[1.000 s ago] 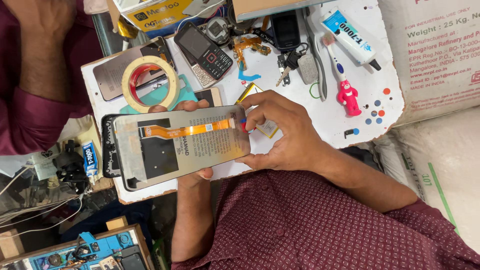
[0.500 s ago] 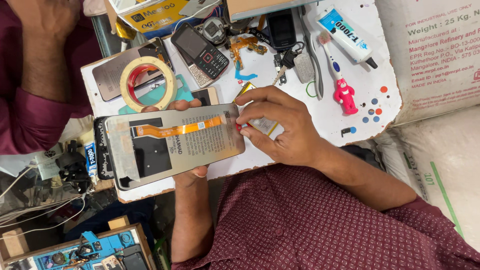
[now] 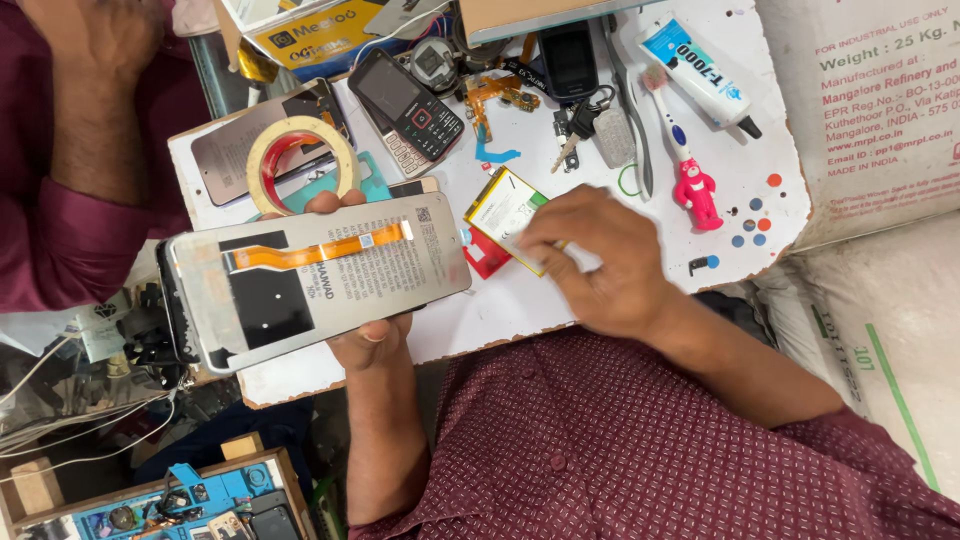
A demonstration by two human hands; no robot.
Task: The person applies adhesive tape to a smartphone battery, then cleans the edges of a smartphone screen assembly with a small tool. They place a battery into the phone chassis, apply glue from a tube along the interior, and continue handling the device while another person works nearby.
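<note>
My left hand (image 3: 368, 345) holds a phone display panel (image 3: 320, 280) from below, back side up. An orange flex cable runs along the panel's grey back, beside a black patch. My right hand (image 3: 600, 265) is to the right of the panel. It reaches down onto a yellow-and-white phone battery (image 3: 498, 208) lying on the white work board (image 3: 520, 305), fingertips closed on the battery's near edge. The hand is slightly blurred and covers the battery's right corner.
On the board lie a roll of tan tape (image 3: 300, 160), a black keypad phone (image 3: 405, 110), keys (image 3: 575, 125), a toothbrush (image 3: 665, 115), a glue tube (image 3: 695, 75) and a small red figure (image 3: 697, 192). Another person's arm (image 3: 90, 110) is at upper left. White sacks (image 3: 880, 130) stand on the right.
My right hand has left the right edge of the display panel and moved right, down onto the battery. The left hand still holds the panel, now tilted a little more.
</note>
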